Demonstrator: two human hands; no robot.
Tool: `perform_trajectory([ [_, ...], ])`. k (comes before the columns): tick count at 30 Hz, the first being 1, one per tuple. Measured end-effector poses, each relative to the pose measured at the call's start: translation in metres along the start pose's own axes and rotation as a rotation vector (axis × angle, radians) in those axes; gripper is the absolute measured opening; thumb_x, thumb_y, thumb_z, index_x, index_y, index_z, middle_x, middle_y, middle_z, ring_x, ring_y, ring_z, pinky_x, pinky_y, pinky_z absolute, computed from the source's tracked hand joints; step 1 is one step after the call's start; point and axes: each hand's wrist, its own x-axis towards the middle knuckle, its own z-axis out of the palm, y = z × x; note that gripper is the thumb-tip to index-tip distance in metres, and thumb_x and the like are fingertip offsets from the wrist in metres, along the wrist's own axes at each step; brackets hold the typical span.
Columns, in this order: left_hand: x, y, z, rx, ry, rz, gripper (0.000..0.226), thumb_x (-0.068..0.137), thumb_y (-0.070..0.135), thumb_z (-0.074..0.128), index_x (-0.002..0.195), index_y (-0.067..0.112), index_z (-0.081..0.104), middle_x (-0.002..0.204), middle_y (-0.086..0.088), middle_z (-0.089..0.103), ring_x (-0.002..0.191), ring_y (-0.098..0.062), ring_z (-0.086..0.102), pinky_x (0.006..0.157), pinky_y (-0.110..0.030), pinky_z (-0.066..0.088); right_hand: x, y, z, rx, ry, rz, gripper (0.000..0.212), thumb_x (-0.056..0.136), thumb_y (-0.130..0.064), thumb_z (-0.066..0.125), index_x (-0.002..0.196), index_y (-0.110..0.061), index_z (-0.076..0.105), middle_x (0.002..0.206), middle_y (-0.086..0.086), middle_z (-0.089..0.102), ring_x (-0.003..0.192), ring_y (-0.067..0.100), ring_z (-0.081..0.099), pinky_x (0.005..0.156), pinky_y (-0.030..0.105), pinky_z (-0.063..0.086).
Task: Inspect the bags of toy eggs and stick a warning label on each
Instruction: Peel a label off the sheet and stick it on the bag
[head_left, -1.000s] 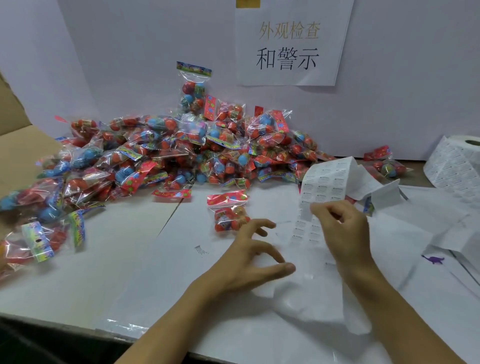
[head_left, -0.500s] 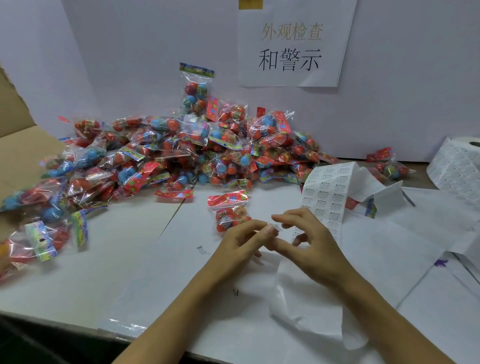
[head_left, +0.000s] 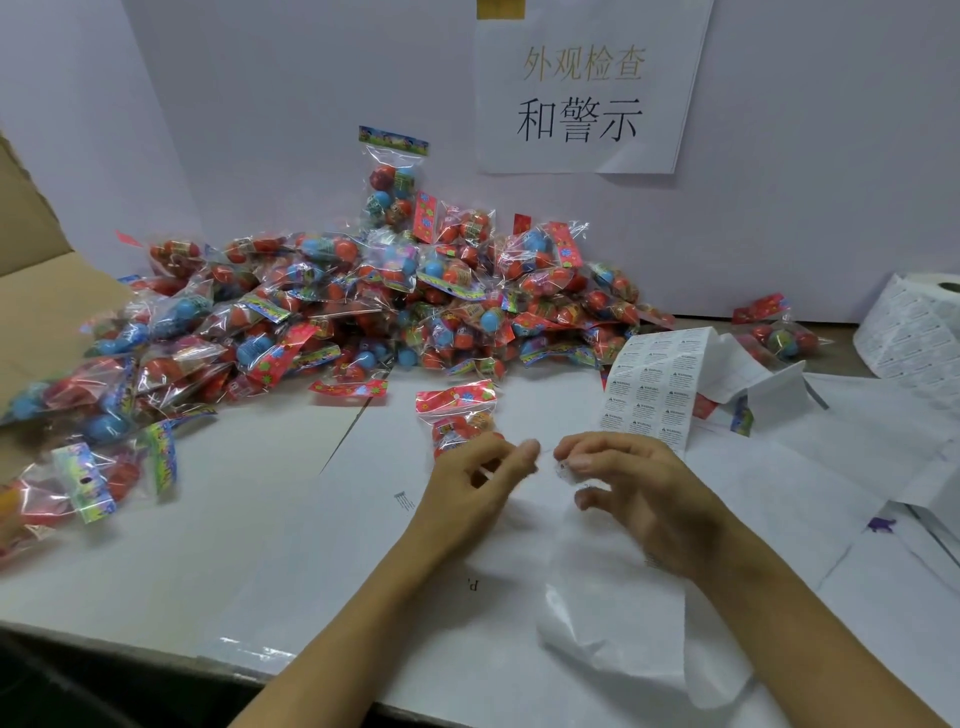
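Flanking hands (head_left: 545, 467), bare paper (head_left: 291, 519) leftward

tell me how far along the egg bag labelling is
Early, it seems. Done: nothing shows for certain; the bags by the box flap on the left may be finished, but no label is readable on them. In hand: the right hand pinches what looks like a small label beside the label strip, the left hand meeting it, one bag just beyond. Left: the big pile.
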Motion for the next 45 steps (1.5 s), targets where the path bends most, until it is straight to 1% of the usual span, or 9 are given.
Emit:
perform_trajectory([
  [5,0.005,-0.018,-0.004,0.415,0.343,0.080,0.012,0.088,0.016,0.080,0.099,0.015,0.077,0.103,0.011,0.066,0.103,-0.005,0.047,0.086,-0.013,0.036,-0.006,-0.002,0.000,-0.077,-0.274,0.042,0.023,0.078,-0.028,0.073,0.092,-0.011,0.080,0.099,0.014,0.072,0.089,0.020,0.068,0.065,0.025,0.048],
  [10,0.007,-0.031,-0.013,0.625,0.117,-0.163,0.058,0.090,0.019,0.075,0.145,0.028,0.057,0.156,0.002,0.044,0.143,-0.022,0.034,0.113,-0.020,0.029,-0.005,0.002,0.002,-0.142,-0.209,0.113,0.026,0.083,-0.025,0.070,0.109,-0.026,0.078,0.100,0.008,0.075,0.087,0.018,0.069,0.063,0.023,0.046],
  [13,0.004,-0.031,-0.012,0.480,0.170,-0.078,0.045,0.089,0.010,0.076,0.131,0.024,0.070,0.135,0.008,0.054,0.129,-0.017,0.049,0.092,0.009,0.022,0.000,0.004,0.005,-0.106,-0.059,0.083,0.039,0.077,-0.025,0.075,0.114,-0.035,0.074,0.100,0.010,0.074,0.082,0.019,0.070,0.060,0.025,0.047],
  [18,0.004,-0.021,-0.006,0.319,0.100,0.062,0.039,0.089,0.014,0.079,0.123,0.032,0.073,0.137,0.004,0.057,0.127,-0.017,0.054,0.109,-0.025,0.043,0.008,0.010,0.005,-0.098,0.288,-0.004,0.069,0.064,-0.036,0.091,0.123,-0.050,0.058,0.115,0.003,0.065,0.097,0.021,0.072,0.072,0.032,0.056],
  [24,0.000,-0.019,0.001,0.229,-0.019,0.338,0.051,0.077,0.012,0.089,0.122,0.026,0.071,0.139,-0.003,0.054,0.123,-0.017,0.058,0.103,-0.031,0.051,0.008,0.019,0.001,-0.129,0.411,-0.036,0.103,0.069,-0.033,0.090,0.148,-0.052,0.027,0.134,-0.004,0.053,0.105,0.013,0.070,0.085,0.034,0.061],
  [27,-0.001,-0.015,0.002,0.073,-0.004,0.238,0.078,0.071,0.031,0.092,0.139,0.030,0.054,0.142,0.003,0.046,0.124,-0.013,0.057,0.094,-0.024,0.056,0.010,0.020,-0.002,-0.100,0.418,-0.070,0.102,0.076,-0.012,0.086,0.149,-0.049,0.024,0.130,-0.005,0.054,0.092,0.004,0.072,0.068,0.022,0.060],
  [31,0.005,-0.008,-0.001,-0.081,0.136,-0.079,0.065,0.079,0.055,0.080,0.134,0.034,0.051,0.137,0.008,0.054,0.112,-0.003,0.063,0.084,-0.020,0.058,0.011,0.020,0.001,-0.082,0.319,-0.073,0.106,0.072,-0.010,0.085,0.147,-0.050,0.022,0.130,-0.003,0.056,0.100,0.014,0.072,0.070,0.025,0.059],
  [36,0.008,-0.015,-0.010,-0.346,0.127,-0.342,0.077,0.060,0.056,0.088,0.125,0.028,0.058,0.126,-0.001,0.064,0.100,-0.022,0.074,0.086,-0.040,0.062,0.011,0.024,0.005,-0.078,0.251,-0.117,0.104,0.069,-0.009,0.085,0.139,-0.056,0.024,0.130,0.001,0.058,0.107,0.014,0.071,0.071,0.028,0.060],
  [45,0.005,-0.009,-0.010,-0.380,-0.001,-0.181,0.004,0.078,0.021,0.077,0.081,0.024,0.077,0.089,-0.006,0.078,0.087,-0.021,0.075,0.074,-0.026,0.058,0.007,0.017,0.009,-0.073,0.266,-0.148,0.105,0.062,-0.019,0.089,0.140,-0.048,0.025,0.129,-0.005,0.058,0.102,0.020,0.074,0.083,0.028,0.059],
])
